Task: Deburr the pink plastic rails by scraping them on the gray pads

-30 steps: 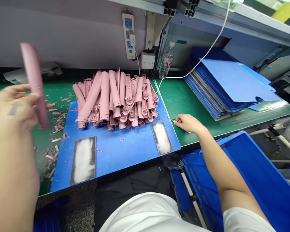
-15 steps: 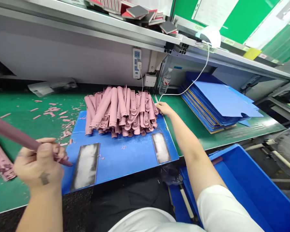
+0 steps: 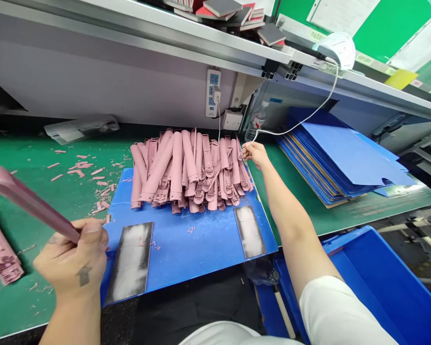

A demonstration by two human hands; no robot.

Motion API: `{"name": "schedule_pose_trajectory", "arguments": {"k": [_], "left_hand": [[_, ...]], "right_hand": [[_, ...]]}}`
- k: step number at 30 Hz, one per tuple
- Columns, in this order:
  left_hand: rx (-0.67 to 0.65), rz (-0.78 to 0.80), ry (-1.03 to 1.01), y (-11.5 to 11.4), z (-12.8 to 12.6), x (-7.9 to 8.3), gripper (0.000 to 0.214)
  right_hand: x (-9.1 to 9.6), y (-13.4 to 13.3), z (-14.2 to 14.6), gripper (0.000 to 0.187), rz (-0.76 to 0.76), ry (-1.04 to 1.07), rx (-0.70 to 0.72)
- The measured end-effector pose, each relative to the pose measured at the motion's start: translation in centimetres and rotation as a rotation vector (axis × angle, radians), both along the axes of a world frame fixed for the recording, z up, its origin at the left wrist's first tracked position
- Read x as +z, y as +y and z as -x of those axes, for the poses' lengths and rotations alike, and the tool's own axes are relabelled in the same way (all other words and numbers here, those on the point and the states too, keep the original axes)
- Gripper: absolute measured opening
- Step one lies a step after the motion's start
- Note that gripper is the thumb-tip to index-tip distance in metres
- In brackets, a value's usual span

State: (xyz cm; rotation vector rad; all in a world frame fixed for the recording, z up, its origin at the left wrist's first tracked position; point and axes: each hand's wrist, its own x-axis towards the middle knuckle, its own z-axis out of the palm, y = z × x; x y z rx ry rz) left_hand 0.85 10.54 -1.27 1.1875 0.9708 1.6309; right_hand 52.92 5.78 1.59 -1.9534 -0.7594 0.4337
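Note:
My left hand (image 3: 73, 261) is closed round one pink watch strap (image 3: 25, 199), which sticks up and to the left over the green bench. My right hand (image 3: 254, 153) reaches to the far right corner of a heap of pink watch straps (image 3: 187, 167) and pinches the end of one strap there. The heap lies on a blue board (image 3: 197, 239) that has two worn grey patches along its near side.
Pink offcuts (image 3: 89, 172) litter the green bench (image 3: 39, 191) on the left, with more pink straps (image 3: 0, 251) at the left edge. A stack of blue sheets (image 3: 341, 158) lies right. A blue bin (image 3: 380, 287) stands below. A water bottle (image 3: 255, 125) and a power strip (image 3: 212, 91) stand behind.
My right hand moved from the bench's front edge up to the far right corner of the heap. My left hand swung down to the left with its strap.

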Motion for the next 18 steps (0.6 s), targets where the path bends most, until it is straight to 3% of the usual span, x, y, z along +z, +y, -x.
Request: {"name": "schedule_pose_trajectory", "arguments": {"k": [3, 8, 11, 18], "left_hand": [[0.021, -0.017, 0.004, 0.0, -0.1, -0.1, 0.053], [0.051, 0.019, 0.036, 0.0, -0.3, -0.4, 0.049], [0.066, 0.049, 0.068, 0.2, -0.2, -0.5, 0.042], [0.06, 0.107, 0.102, 0.6, 0.6, -0.8, 0.033]], "right_hand": [[0.6, -1.1, -0.5, 0.028, 0.128, -0.034, 0.014], [1.8, -2.1, -0.7, 0.053, 0.467, -0.174, -0.012], [2.0, -2.2, 0.3, 0.053, 0.613, -0.236, 0.008], [1.2, -4.8, 3.2, 0.047, 0.682, -0.237, 0.079]]}}
